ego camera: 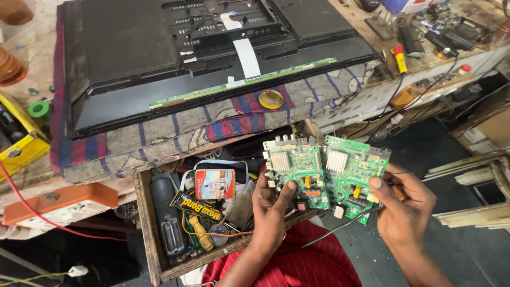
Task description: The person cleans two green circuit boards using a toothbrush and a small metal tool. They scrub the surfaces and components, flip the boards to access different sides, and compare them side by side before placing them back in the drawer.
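Note:
My left hand (pixel 271 212) grips a green circuit board (pixel 295 169) by its lower edge, thumb on its face. Beside it, my right hand (pixel 405 204) holds a second, similar green circuit board (pixel 351 172), thumb pressed near its right side. The two boards are held side by side, nearly touching, each with a silver heat sink and connectors along the top. Both hover above an open wooden drawer (pixel 144 223). A dark cable trails down from under the right board.
A flat television (pixel 133 58) lies back-side up on a striped cloth (pixel 175 133) on the bench, with a long thin green strip board at its lower edge. The drawer holds tools, a small tin, wires. An orange power strip (pixel 58 204) sits left; soldering clutter top right.

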